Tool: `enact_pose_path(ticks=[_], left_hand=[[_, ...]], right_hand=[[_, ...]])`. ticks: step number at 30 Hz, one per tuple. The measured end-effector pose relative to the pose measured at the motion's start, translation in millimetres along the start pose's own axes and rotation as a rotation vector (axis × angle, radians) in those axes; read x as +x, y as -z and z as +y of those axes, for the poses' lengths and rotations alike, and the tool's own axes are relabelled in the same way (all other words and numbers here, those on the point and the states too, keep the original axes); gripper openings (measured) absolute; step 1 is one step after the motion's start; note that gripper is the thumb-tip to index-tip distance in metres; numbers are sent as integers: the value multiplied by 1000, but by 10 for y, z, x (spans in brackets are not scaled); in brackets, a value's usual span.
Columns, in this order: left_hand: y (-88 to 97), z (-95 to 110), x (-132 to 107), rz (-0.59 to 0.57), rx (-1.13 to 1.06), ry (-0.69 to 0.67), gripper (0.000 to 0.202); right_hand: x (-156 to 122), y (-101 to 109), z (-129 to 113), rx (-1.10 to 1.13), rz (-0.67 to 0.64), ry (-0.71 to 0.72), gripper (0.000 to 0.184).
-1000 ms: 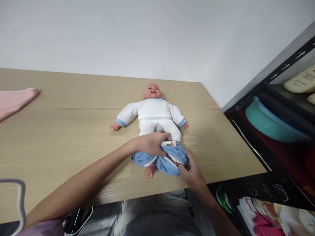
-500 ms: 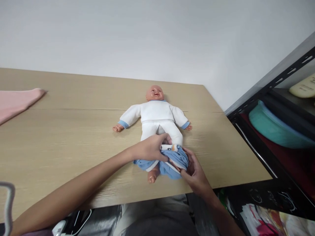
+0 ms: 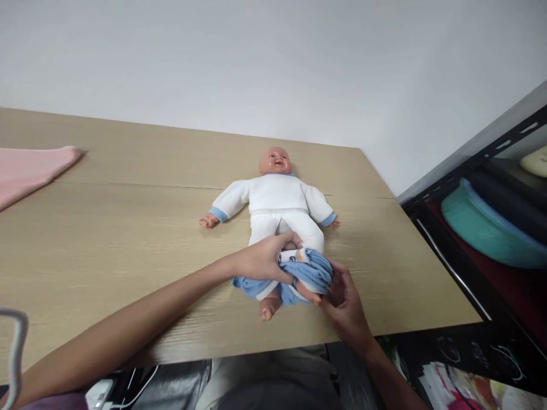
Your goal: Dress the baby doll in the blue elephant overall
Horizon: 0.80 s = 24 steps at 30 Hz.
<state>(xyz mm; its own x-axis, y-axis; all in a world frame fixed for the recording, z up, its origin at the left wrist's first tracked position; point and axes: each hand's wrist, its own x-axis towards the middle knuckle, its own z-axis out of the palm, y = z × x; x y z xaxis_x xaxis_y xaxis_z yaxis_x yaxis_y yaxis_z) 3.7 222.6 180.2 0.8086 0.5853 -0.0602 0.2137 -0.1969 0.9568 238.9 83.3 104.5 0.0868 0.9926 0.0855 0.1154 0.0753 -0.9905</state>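
Note:
A baby doll in a white top and white trousers with blue cuffs lies on its back, feet toward me. Blue shorts with white edging and a printed patch are bunched around its lower legs. My left hand pinches the shorts at the doll's leg on the right of the picture, thumb in front. On the other side of that leg, my right hand grips the bunched cloth beside the foot. That foot now shows below the cloth, and the other foot is bare too.
The doll lies on a wooden table against a white wall. Pink cloth rests at the far left. To the right stands a black metal rack with a teal basin. A grey curved tube rises at lower left.
The shorts' leg has been drawn up over the foot on the right, which now pokes out of the opening. Both hands stay at that leg. The view has shifted slightly.

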Motion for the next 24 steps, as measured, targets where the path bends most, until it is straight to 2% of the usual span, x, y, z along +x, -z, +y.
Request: enact_pose_path(ticks=[2, 4, 7, 9, 11, 13, 15, 17, 19, 21, 24], left_hand=[[18, 4, -13, 3, 45, -16, 61], [51, 8, -24, -20, 84, -33, 48], [117, -6, -27, -80, 103, -76, 28], [153, -36, -17, -99, 119, -112, 21], [173, -64, 0, -111, 141, -119, 22], [182, -62, 9, -121, 166, -112, 29], [196, -4, -8, -112, 230, -127, 35], [232, 112, -72, -99, 357, -148, 39], [296, 257, -183, -87, 514, -128, 40], [387, 385, -315, -57, 652, -43, 40], [553, 473, -464, -29, 745, 155, 32]], right_hand=[[52, 53, -21, -99, 19, 26, 50], [142, 137, -94, -237, 2, 87, 33], [357, 281, -267, -389, -128, 196, 21], [542, 370, -382, -413, -269, 194, 17], [731, 443, -477, -427, -437, 170, 15], [894, 496, -550, -460, -575, 166, 23], [1007, 525, -611, -514, -654, 174, 34], [1074, 530, -661, -560, -698, 211, 41], [1117, 513, -689, -581, -719, 291, 33], [1165, 481, -683, -576, -693, 373, 21], [1266, 414, -602, -532, -590, 429, 25]])
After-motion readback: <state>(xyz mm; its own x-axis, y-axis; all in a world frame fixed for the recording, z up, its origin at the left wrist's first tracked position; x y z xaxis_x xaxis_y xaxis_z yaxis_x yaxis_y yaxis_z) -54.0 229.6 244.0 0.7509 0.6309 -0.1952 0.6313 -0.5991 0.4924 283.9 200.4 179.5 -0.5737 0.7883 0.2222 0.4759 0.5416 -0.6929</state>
